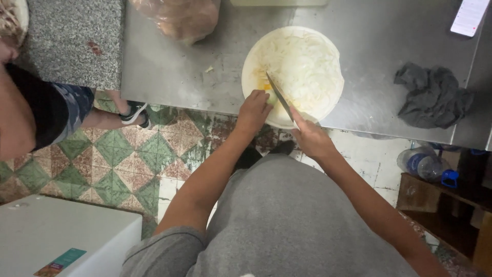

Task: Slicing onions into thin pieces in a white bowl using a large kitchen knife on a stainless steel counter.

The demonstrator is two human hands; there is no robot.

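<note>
Knife handle hidden inside right hand [310, 136], food under left hand [254, 110] covered, phone [469, 16] cropped by top edge

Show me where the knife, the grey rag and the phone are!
knife [279, 95], head view, middle of the blade.
grey rag [432, 96], head view, centre of the crumpled cloth.
phone [470, 16], head view, middle of its lit screen.

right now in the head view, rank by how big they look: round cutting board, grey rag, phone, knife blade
1. round cutting board, clearly largest
2. grey rag
3. knife blade and phone: look alike; the blade is long but thin, and the phone is cut off by the frame edge, so no ranking.
</note>
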